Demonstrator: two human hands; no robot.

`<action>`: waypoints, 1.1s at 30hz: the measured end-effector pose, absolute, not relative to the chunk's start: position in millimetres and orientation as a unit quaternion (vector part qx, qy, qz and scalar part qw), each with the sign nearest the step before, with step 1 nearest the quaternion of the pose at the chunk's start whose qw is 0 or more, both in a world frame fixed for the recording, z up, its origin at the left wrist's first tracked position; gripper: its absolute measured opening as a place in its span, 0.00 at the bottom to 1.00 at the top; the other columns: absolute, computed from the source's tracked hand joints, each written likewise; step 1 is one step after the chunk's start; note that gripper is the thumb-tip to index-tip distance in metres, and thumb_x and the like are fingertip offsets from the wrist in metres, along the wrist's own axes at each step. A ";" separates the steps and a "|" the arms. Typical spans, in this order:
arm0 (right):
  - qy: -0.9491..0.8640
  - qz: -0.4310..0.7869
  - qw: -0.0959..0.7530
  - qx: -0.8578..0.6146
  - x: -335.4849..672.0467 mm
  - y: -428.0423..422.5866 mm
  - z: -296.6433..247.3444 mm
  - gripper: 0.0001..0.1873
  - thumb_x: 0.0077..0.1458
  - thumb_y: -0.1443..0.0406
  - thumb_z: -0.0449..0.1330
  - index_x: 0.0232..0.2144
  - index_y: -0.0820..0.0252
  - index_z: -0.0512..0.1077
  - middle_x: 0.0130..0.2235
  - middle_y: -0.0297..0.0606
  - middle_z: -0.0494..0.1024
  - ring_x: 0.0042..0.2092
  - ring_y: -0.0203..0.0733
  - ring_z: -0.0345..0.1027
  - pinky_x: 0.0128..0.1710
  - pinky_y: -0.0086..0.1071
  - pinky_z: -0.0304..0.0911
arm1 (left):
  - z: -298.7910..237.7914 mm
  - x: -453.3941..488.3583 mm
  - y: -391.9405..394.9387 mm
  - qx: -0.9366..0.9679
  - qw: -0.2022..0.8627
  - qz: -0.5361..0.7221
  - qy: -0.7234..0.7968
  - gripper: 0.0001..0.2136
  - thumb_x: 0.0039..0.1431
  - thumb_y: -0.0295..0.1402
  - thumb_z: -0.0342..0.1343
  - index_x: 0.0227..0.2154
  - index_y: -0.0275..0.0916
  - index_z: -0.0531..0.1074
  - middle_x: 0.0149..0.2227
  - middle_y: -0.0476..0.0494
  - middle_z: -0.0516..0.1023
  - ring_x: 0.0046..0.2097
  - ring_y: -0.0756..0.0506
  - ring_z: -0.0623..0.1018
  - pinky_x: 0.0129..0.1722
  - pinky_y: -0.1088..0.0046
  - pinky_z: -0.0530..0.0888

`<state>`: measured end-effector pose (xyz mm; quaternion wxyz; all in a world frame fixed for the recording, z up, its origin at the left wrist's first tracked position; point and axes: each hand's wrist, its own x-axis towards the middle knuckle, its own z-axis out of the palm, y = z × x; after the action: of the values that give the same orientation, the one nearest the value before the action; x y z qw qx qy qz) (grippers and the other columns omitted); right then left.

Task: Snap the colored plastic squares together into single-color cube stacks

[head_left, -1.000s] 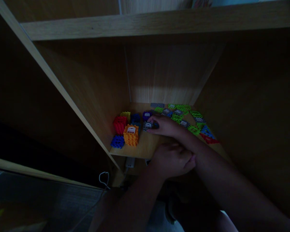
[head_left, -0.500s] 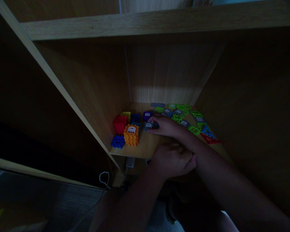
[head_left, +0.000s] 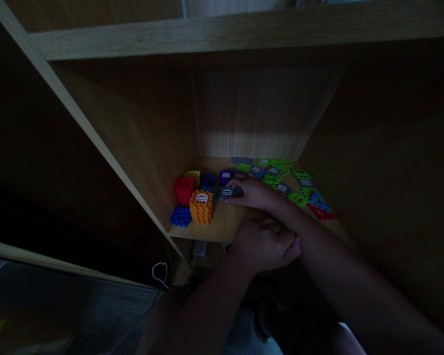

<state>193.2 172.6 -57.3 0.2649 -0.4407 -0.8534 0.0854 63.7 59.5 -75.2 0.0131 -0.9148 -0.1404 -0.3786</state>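
Observation:
Inside the low cabinet, my right hand point(head_left: 251, 191) rests at the middle of the shelf, thumb and fingers curled around the edges of a grey interlocking building tile point(head_left: 227, 193) with a white window insert. Just behind that tile sits a purple building tile point(head_left: 226, 176), also with a white window. My left hand point(head_left: 266, 245) is closed into a fist at the shelf's front edge, against or just over my right forearm. Whatever its fingers enclose, if anything, is hidden. To the left stands an orange stack of tiles point(head_left: 201, 207) with a window insert on top.
Red tiles point(head_left: 184, 191), yellow tiles point(head_left: 193, 176), and blue tiles point(head_left: 180, 216) stand by the left wall. Green and grey tiles point(head_left: 272, 179) lie spread at the right, with a red piece point(head_left: 321, 213). Overhead runs a thick shelf edge point(head_left: 222, 42). A white cable point(head_left: 160, 271) hangs below.

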 end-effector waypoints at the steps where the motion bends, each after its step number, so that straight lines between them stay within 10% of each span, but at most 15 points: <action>1: -0.854 0.088 0.266 -0.439 192.8 172.2 -56.4 0.22 0.57 0.50 0.74 0.49 0.53 0.79 0.48 0.43 0.80 0.48 0.52 0.75 0.48 0.43 0.69 | -75.4 63.9 59.4 -0.916 0.014 -0.376 -0.143 0.16 0.72 0.37 0.53 0.28 0.39 0.77 0.28 0.46 0.82 0.31 0.46 0.81 0.29 0.67 0.72; 9: -0.743 0.045 0.383 -0.547 228.9 181.5 -42.6 0.23 0.74 0.49 0.51 0.43 0.55 0.80 0.43 0.48 0.82 0.45 0.56 0.75 0.50 0.48 0.67 | -75.0 63.2 58.6 -0.911 0.025 -0.380 -0.159 0.17 0.72 0.39 0.54 0.26 0.40 0.76 0.24 0.47 0.80 0.27 0.47 0.80 0.28 0.68 0.72; 22: -0.798 -0.081 0.203 -0.562 227.2 199.5 -66.1 0.20 0.69 0.66 0.56 0.56 0.56 0.82 0.59 0.47 0.80 0.61 0.54 0.70 0.65 0.46 0.60 | -75.0 64.2 59.1 -0.905 0.037 -0.390 -0.164 0.17 0.72 0.39 0.53 0.26 0.41 0.75 0.25 0.48 0.79 0.27 0.46 0.80 0.27 0.67 0.72; 33: -0.797 -0.068 0.187 -0.571 221.2 198.5 -63.2 0.17 0.67 0.70 0.54 0.53 0.64 0.77 0.53 0.51 0.82 0.56 0.52 0.73 0.60 0.41 0.62 | -73.7 62.8 58.7 -0.913 0.031 -0.371 -0.166 0.17 0.73 0.38 0.53 0.27 0.41 0.75 0.26 0.48 0.81 0.29 0.47 0.81 0.28 0.66 0.70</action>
<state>221.2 198.5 -63.2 0.1869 -0.5706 -0.7968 -0.0679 62.8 58.7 -73.7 0.0308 -0.9133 -0.1657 -0.3707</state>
